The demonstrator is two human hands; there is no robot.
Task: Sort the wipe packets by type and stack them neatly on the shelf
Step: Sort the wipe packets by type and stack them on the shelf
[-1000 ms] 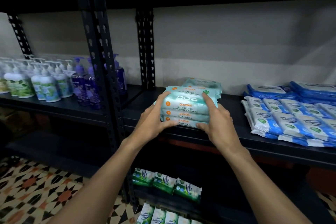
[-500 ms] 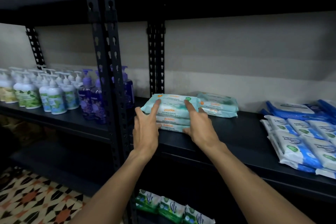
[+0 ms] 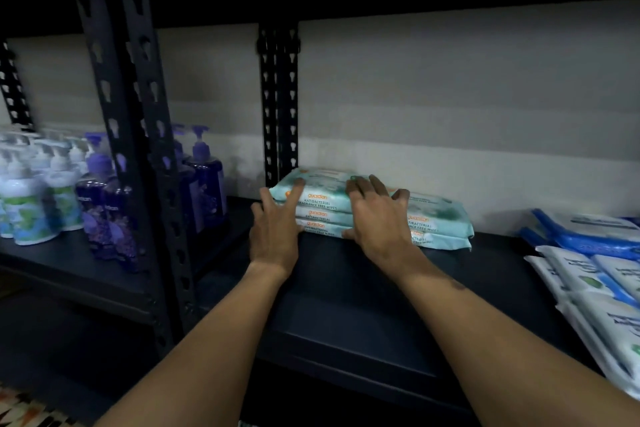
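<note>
Three teal packets (image 3: 320,210) sit stacked at the shelf (image 3: 346,295) back, dead ahead of us, long axis left-right along the wall (image 3: 450,97). Left hand (image 3: 275,229) spread flat on the stack's left front corner, right hand (image 3: 379,215) spread over its right end, beside the second stack (image 3: 440,218). We judge both equally near; squaring edges likely next.

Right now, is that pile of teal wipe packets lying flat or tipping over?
Flat: three teal packets lie stacked level on the dark shelf, none tilted or hanging over its edge.
</note>
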